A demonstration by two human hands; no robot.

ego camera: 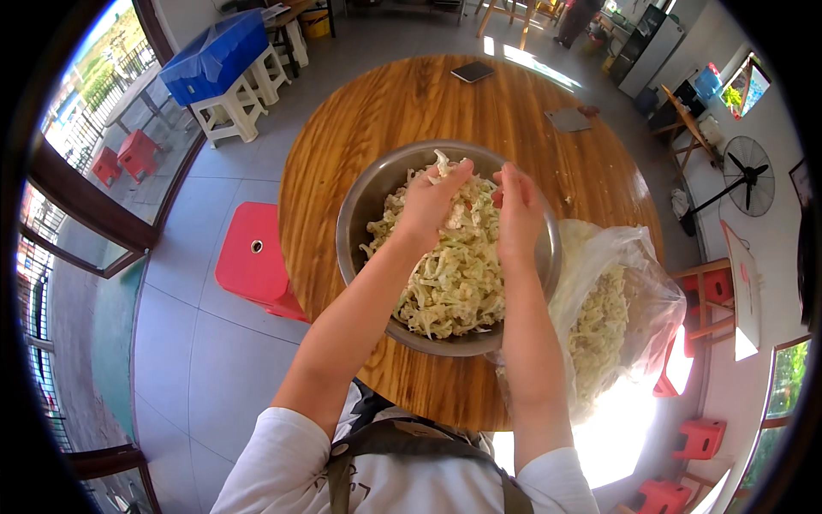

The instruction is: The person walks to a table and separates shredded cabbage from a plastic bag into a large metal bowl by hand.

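A large metal bowl (359, 186) stands on the round wooden table, heaped with small cauliflower florets (453, 283). My left hand (431, 199) is over the far part of the heap, its fingers curled around a cauliflower piece (442, 164) that sticks up by the thumb. My right hand (519, 205) is at the bowl's right side, upright with the fingers bent inward; its palm is turned away from view, so I cannot tell whether it holds anything. A clear plastic bag (648, 283) with more cauliflower pieces (597, 327) lies against the bowl's right side.
On the round wooden table (327, 135) lie a dark flat device (472, 71) at the far edge and a grey flat object (569, 120) at the right. A red plastic stool (253, 263) stands left of the table. Farther off are a blue bin (218, 58), a standing fan (749, 175) and a person (578, 22).
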